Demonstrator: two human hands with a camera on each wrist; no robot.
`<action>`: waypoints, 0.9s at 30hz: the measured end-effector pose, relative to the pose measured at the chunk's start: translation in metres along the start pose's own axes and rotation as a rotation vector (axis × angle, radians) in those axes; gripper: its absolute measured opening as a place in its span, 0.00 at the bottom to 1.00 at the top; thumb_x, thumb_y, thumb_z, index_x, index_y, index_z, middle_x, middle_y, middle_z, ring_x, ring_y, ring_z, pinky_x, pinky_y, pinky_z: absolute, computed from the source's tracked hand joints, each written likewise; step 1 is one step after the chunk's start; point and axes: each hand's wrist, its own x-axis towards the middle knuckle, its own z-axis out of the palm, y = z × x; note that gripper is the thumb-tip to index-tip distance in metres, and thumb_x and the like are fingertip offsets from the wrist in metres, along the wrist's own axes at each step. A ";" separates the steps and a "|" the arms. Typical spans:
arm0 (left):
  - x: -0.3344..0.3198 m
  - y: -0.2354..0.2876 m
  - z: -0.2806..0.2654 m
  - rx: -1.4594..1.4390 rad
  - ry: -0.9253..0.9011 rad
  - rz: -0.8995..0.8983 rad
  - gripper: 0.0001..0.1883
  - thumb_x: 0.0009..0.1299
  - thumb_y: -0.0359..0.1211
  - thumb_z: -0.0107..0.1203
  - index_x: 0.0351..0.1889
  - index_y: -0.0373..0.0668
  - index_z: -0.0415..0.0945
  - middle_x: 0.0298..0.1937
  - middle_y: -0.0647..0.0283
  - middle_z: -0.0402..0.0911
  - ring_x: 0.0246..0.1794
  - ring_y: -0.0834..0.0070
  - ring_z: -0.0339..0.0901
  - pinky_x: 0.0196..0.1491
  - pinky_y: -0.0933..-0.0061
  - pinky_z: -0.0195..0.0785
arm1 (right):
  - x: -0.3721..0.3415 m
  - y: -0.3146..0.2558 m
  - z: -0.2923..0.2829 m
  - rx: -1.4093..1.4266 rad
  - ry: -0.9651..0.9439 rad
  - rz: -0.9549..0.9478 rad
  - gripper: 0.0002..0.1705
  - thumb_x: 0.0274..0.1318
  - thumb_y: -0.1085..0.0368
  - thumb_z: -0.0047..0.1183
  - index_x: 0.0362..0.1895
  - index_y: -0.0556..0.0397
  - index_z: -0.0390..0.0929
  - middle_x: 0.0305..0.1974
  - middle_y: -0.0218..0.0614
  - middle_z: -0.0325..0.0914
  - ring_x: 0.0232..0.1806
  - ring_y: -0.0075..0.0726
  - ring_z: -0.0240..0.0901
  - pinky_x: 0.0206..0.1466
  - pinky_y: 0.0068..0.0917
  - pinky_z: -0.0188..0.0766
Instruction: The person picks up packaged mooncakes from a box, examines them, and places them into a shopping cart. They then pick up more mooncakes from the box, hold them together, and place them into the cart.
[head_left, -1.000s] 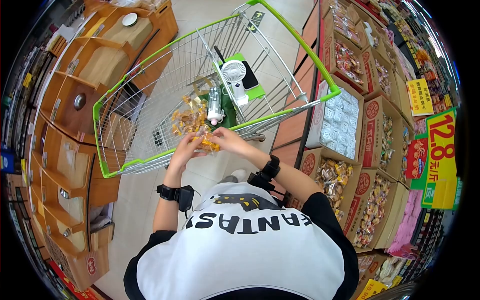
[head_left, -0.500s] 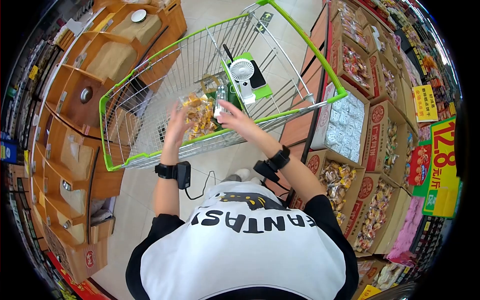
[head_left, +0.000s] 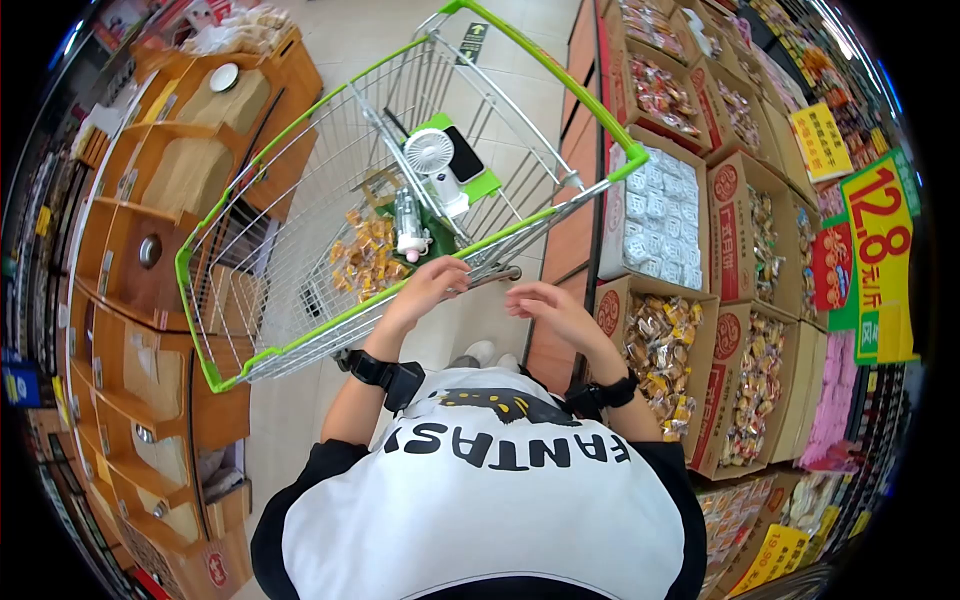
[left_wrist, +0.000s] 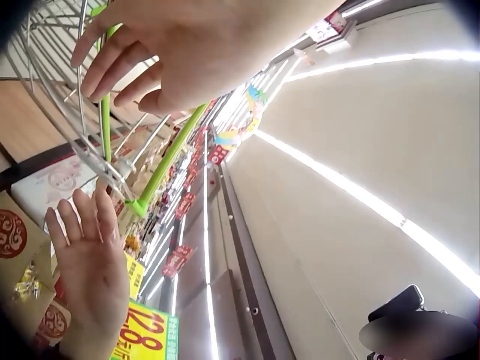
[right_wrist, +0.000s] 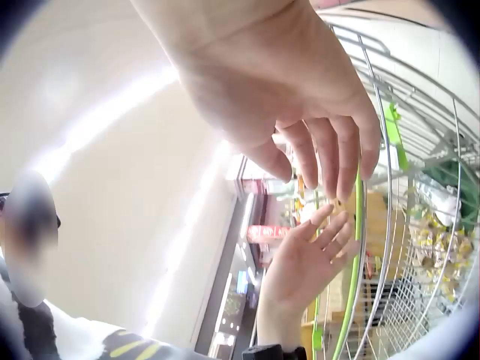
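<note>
My left hand [head_left: 430,292] is by the near rim of the shopping cart [head_left: 300,338], fingers relaxed and holding nothing. Facing it across a small gap is my right hand [head_left: 556,312], also loose and holding nothing, near the display boxes. In the left wrist view, the palm of my right hand [left_wrist: 94,281] shows with fingers spread. Inside the cart lies a clear bag of yellow-wrapped snacks [head_left: 364,262]. Beside it are a clear bottle [head_left: 408,220] with a pink-tipped cap and a white handheld fan [head_left: 430,152]. A dark phone [head_left: 462,155] rests on a green panel [head_left: 486,188].
Cardboard boxes of wrapped snacks [head_left: 662,350] line the right side, with a box of white packets [head_left: 660,215] among them. A yellow and green price sign [head_left: 880,235] stands beyond. Along the left runs a wooden display shelf [head_left: 150,300].
Both hands were fingering the snack bag, then parted over it. Now they have drawn back out of the cart and to the right, leaving the bag inside. The head view has shifted slightly.
</note>
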 end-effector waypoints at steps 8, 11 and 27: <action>0.040 0.009 0.055 0.133 -0.308 -0.010 0.12 0.65 0.34 0.39 0.42 0.41 0.69 0.37 0.65 0.74 0.39 0.79 0.71 0.42 0.78 0.63 | -0.082 -0.006 -0.027 0.215 0.537 -0.173 0.13 0.55 0.65 0.41 0.42 0.59 0.68 0.37 0.38 0.73 0.40 0.30 0.70 0.47 0.25 0.64; 0.049 0.014 0.076 0.167 -0.405 -0.021 0.12 0.66 0.34 0.38 0.41 0.41 0.69 0.37 0.65 0.74 0.39 0.79 0.70 0.42 0.78 0.62 | -0.107 -0.002 -0.030 0.289 0.667 -0.232 0.12 0.55 0.65 0.41 0.41 0.59 0.68 0.36 0.38 0.73 0.40 0.30 0.70 0.47 0.25 0.64; 0.085 0.016 0.189 0.323 -0.913 -0.014 0.12 0.66 0.33 0.38 0.42 0.39 0.69 0.36 0.65 0.74 0.40 0.79 0.70 0.43 0.78 0.62 | -0.239 0.043 -0.029 0.173 1.397 -0.271 0.12 0.57 0.65 0.38 0.41 0.58 0.69 0.35 0.35 0.73 0.38 0.27 0.70 0.44 0.21 0.65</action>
